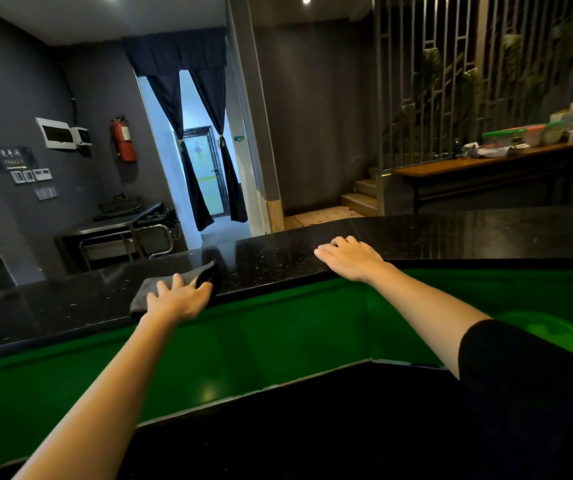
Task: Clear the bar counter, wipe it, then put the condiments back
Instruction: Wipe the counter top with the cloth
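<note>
Looked best served by long overlapping passes across the black bar counter (312, 249), with the grey cloth (155, 289) (lying at the near edge) kept flat under the spread, pressing fingers (175, 280) of the left hand (178, 301) and the right hand (351, 258) rested slack, empty, on that same edge.

Grey cloth (151, 288) flat on black speckled counter (278, 258).

Both bare forearms stretch forward. The left grip (177, 299) lies palm down, fingers spread; the right grip (350, 256) likewise, fingers loosely bent.
</note>
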